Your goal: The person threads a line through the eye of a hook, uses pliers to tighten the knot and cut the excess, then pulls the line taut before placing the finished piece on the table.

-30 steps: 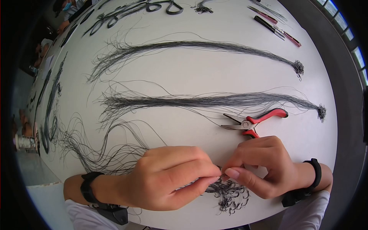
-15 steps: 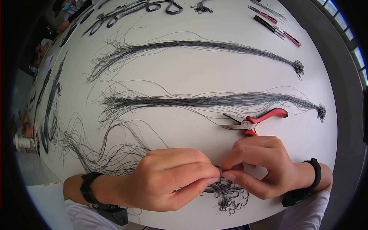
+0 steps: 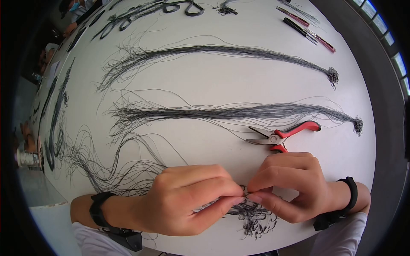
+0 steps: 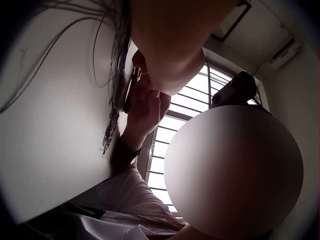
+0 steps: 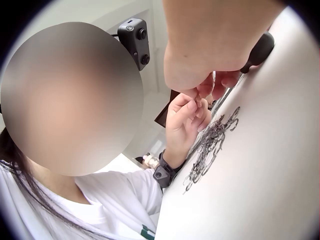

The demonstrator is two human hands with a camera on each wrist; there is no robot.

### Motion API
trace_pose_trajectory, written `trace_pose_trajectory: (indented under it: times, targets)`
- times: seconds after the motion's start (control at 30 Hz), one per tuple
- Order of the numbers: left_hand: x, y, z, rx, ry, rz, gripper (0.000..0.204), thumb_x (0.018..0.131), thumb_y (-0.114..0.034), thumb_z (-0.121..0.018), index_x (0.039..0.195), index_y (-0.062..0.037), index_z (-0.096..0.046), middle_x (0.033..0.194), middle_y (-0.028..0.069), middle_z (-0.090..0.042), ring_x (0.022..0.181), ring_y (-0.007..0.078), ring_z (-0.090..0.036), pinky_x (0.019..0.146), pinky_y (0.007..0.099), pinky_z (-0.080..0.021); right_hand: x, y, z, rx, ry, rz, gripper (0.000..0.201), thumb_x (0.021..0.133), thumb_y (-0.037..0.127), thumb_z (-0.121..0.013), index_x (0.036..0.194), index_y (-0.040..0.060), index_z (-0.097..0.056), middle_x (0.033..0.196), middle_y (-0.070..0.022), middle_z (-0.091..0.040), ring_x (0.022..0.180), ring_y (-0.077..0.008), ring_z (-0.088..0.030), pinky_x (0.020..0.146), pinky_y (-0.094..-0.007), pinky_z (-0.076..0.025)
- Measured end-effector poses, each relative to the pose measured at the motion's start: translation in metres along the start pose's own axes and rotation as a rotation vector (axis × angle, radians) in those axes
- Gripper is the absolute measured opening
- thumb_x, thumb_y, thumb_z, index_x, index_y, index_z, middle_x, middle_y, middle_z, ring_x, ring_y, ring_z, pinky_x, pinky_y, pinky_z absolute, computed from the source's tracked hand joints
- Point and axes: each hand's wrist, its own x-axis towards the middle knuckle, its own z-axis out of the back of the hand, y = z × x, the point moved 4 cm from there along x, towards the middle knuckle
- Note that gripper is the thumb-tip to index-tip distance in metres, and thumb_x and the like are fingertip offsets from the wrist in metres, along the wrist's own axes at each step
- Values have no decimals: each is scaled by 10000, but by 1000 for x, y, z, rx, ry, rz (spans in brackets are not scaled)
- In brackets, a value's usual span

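Observation:
In the head view my left hand (image 3: 194, 200) pinches with thumb and forefinger at a small dark fish hook (image 3: 243, 187), whose curve shows over the fingertips. My right hand (image 3: 292, 185) meets it there, thumb and forefinger pinching at the same spot; which part each holds, I cannot tell. Just below the fingertips lies a heap of dark hooks (image 3: 258, 219), tied to thin dark lines (image 3: 128, 173) that run under my left hand and fan out leftward. The right wrist view shows the hook heap (image 5: 212, 142) on the table beside the left hand (image 5: 187, 117).
Red-handled pliers (image 3: 273, 138) lie open beyond my right hand. Two long bundles of hooked lines (image 3: 222, 112) (image 3: 213, 49) stretch across the white table (image 3: 205, 79). Thread snips (image 3: 301, 30) lie at the far right, coiled bundles (image 3: 194, 9) at the back. Another person sits far left.
Both hands stay in place over the hook heap. The right fingertips shift slightly against the left ones, and the right hand sinks a little.

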Motion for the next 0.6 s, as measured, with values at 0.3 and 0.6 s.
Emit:
trace_pose_trajectory:
  times: [0.3, 0.6]
  targets:
    - [-1, 3, 1, -120, 49, 162, 122, 710, 73, -667, 791, -17, -646, 730, 55, -628, 509, 90, -561, 432, 209, -433, -3, 5, -2, -245, -56, 206, 138, 711, 13, -667, 835, 24, -608, 662, -62, -535, 510, -204, -515, 427, -293, -394]
    - [-4, -3, -3, 157, -97, -149, 180, 615, 63, -699, 769, -22, -660, 673, 60, -619, 511, 152, -583, 419, 239, -445, -5, -4, -5, -16, 49, -70, 80, 775, 73, -663, 787, 16, -608, 594, -70, -565, 487, -200, -542, 422, -295, -396]
